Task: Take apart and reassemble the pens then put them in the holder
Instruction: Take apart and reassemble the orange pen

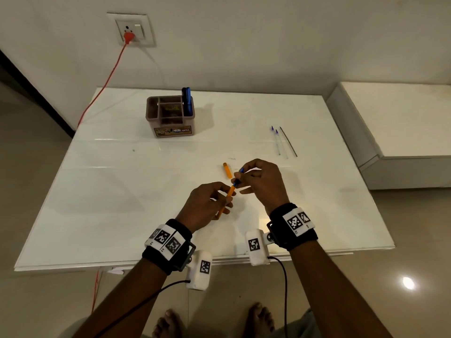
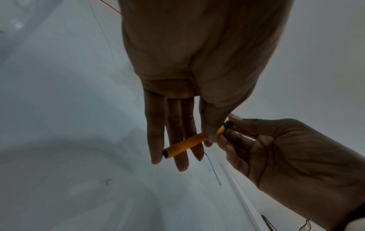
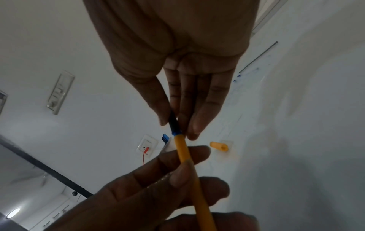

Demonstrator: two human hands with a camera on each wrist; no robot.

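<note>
My left hand (image 1: 225, 200) grips an orange pen barrel (image 1: 230, 192) between thumb and fingers, low over the table's middle. My right hand (image 1: 240, 181) pinches the dark blue tip section (image 1: 237, 178) at the barrel's upper end. In the right wrist view, the right hand (image 3: 175, 126) has thumb and fingers closed on the blue tip section (image 3: 174, 123), joined to the orange barrel (image 3: 186, 157). In the left wrist view, the left hand's thumb (image 2: 210, 132) presses the barrel (image 2: 187, 144) against the fingers. An orange cap (image 1: 227, 170) lies on the table beside the hands. The brown pen holder (image 1: 152, 111) stands at the back, with blue pens (image 1: 186, 101) in it.
Two clear refills with blue tips (image 1: 277, 141) and a thin dark refill (image 1: 288, 142) lie on the white table (image 1: 122, 191) to the right. An orange cord (image 1: 107, 84) runs from a wall socket (image 1: 130, 29) down the left. A white ledge (image 1: 402, 118) stands right of the table.
</note>
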